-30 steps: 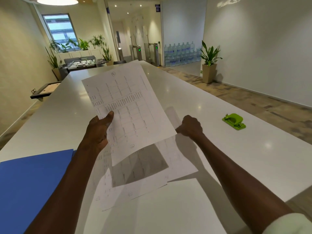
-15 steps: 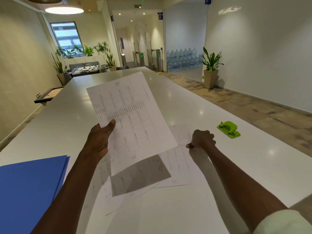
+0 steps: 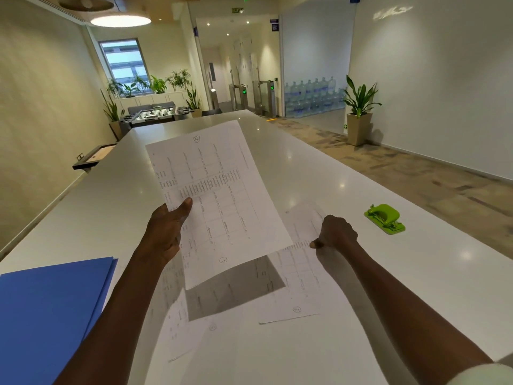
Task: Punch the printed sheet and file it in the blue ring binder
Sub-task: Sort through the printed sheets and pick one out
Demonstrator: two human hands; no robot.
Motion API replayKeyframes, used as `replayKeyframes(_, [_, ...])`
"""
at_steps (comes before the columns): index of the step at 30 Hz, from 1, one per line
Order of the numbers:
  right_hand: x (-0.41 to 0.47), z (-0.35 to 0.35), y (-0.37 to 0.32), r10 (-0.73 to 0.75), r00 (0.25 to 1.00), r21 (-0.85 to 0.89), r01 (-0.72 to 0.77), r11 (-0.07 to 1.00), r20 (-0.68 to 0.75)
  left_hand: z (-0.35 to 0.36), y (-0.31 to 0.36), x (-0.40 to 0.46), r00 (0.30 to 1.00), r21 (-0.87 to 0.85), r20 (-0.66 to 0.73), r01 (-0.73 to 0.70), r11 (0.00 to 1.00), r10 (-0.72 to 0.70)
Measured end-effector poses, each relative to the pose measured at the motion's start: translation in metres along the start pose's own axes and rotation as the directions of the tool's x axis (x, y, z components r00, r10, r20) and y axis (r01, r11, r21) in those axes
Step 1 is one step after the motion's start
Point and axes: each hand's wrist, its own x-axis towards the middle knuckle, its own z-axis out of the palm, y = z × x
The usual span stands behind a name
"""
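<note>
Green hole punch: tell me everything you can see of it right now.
The green hole punch is lime green all over and looks like plastic: a flat base plate with a rounded lever on top. It sits flat on the white table, lever down as far as I can tell, beyond the right hand and on its right. Nothing touches it; no paper in it.

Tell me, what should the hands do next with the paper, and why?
Probably carry the printed sheet across to the green hole punch. The left hand holds it in the air, unpunched as far as I can see, the punch sits untouched past the right hand, and the blue ring binder lies closed.
</note>
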Motion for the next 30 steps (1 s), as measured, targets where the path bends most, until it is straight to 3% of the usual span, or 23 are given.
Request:
replayKeyframes(6, [0.007, -0.001, 0.009, -0.108, 0.992, 0.064, 0.112, 0.992, -0.06, 0.002, 0.002, 0.008, 1.0, 0.05, -0.015, -0.003, 0.999, 0.004])
replayKeyframes(11, [0.006, -0.018, 0.02, -0.146, 0.956, 0.136, 0.185, 0.973, -0.256, 0.006, 0.002, 0.01, 0.999, 0.047, -0.029, -0.013, 0.999, 0.014])
replayKeyframes(19, [-0.02, -0.092, 0.006, -0.25, 0.764, 0.114, 0.388, 0.915, -0.594, 0.007, -0.003, 0.014, 0.995, 0.045, -0.093, -0.042, 0.998, 0.046])
replayKeyframes(26, [-0.078, -0.163, -0.021, -0.445, 0.615, 0.102, 0.651, 0.752, -0.651, 0.008, -0.004, 0.014, 0.99, 0.076, -0.136, -0.037, 0.996, 0.047])
replayKeyframes(30, [-0.101, -0.192, -0.033, -0.536, 0.528, 0.145, 0.788, 0.598, -0.659, 0.013, -0.004, 0.011, 0.991, 0.144, -0.118, -0.043, 0.989, 0.06])
